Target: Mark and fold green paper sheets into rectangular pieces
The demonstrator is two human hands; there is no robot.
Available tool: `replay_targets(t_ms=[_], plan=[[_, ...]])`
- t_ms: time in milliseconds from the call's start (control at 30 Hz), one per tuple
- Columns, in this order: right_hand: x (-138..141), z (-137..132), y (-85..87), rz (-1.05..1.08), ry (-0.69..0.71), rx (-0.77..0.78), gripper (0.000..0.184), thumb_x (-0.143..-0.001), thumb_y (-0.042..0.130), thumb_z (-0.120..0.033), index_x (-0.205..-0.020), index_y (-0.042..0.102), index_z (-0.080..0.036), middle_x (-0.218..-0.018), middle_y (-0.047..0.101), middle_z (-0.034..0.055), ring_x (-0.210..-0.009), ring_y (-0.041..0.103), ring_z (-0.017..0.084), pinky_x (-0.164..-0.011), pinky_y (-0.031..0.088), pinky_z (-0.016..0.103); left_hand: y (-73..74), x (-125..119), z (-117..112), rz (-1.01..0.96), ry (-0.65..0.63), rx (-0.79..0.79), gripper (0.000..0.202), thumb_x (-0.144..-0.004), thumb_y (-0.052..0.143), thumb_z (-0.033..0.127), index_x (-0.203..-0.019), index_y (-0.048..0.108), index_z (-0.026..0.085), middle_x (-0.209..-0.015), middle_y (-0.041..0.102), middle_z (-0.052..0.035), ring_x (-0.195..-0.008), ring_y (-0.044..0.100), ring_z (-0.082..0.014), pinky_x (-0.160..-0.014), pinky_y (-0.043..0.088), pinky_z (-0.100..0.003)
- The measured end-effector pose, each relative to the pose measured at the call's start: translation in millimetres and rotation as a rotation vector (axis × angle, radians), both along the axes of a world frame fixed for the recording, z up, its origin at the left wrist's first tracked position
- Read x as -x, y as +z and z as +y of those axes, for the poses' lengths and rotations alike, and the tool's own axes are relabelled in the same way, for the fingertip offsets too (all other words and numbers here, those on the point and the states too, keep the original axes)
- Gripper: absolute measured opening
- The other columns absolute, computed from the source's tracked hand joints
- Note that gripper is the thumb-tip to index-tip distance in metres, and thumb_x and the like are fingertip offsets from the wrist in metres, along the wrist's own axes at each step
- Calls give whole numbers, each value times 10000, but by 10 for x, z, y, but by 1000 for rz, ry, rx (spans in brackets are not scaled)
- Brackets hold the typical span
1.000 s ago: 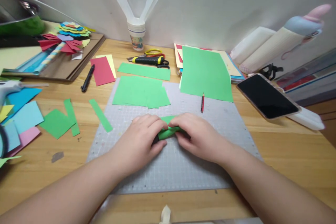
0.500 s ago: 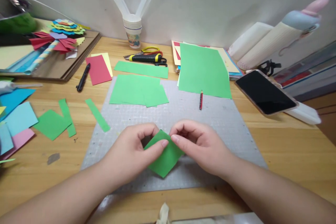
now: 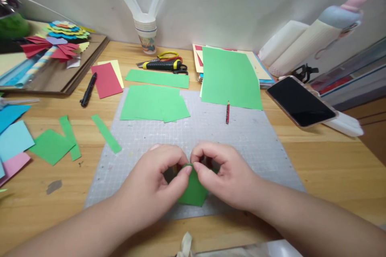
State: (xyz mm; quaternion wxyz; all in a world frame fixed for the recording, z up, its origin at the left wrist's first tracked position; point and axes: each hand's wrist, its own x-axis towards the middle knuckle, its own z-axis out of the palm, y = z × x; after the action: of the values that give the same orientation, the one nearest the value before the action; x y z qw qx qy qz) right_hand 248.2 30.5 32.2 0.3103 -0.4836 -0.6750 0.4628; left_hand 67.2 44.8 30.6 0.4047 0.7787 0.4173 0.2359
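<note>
Pinching the green paper [image 3: 194, 192] at its far edge, the left hand [image 3: 159, 176] and right hand [image 3: 226, 172] have thumbs and forefingers narrowed on it, tips close together. The paper is between them, over the mat's [image 3: 241, 132] near part. Light, even pressure from both thumbs should suit it best; uneven pulling could skew or crease it. Farther out, the pencil [image 3: 227, 113] lies clear of both wrists.

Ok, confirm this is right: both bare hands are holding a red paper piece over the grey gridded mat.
The colour is wrong: the head view shows the bare left hand and bare right hand holding a green paper piece over the grey gridded mat.
</note>
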Motion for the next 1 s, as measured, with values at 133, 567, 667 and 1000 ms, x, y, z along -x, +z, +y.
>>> replay_targets(t_ms=[133, 567, 667, 1000], plan=[[37, -10, -3, -35, -18, -47, 108, -718, 487, -118, -650, 471, -201, -597, 452, -59, -564, 424, 78, -519, 354, 194, -5, 11, -20, -9, -37, -86, 182, -877, 498, 200, -703, 553, 198, -658, 578, 45, -666, 529, -115, -678, 394, -278], [-131, 98, 65, -99, -88, -156, 86, -671, 454, -144, -608, 442, -202, -583, 453, -37, -553, 424, 95, -504, 341, 227, 63, 146, 5, -238, 119, -57, 190, -885, 540, 178, -698, 536, 213, -677, 558, 41, -645, 521, -108, -616, 406, -254], [-201, 171, 41, -115, -148, -111, 84, -666, 474, -157, -600, 452, -203, -584, 473, -26, -559, 438, 107, -500, 332, 240, 44, 204, 45, -351, 235, 95, 182, -884, 568, 211, -703, 563, 228, -714, 556, 42, -687, 511, -114, -638, 411, -242], [-142, 171, -10, 350, -97, 305, 222, -827, 626, -410, -848, 557, -200, -673, 515, -37, -565, 481, 93, -525, 415, 225, -9, 182, 147, -376, 345, 474, 256, -816, 642, 413, -677, 578, 207, -658, 528, 38, -627, 471, -114, -589, 400, -234]])
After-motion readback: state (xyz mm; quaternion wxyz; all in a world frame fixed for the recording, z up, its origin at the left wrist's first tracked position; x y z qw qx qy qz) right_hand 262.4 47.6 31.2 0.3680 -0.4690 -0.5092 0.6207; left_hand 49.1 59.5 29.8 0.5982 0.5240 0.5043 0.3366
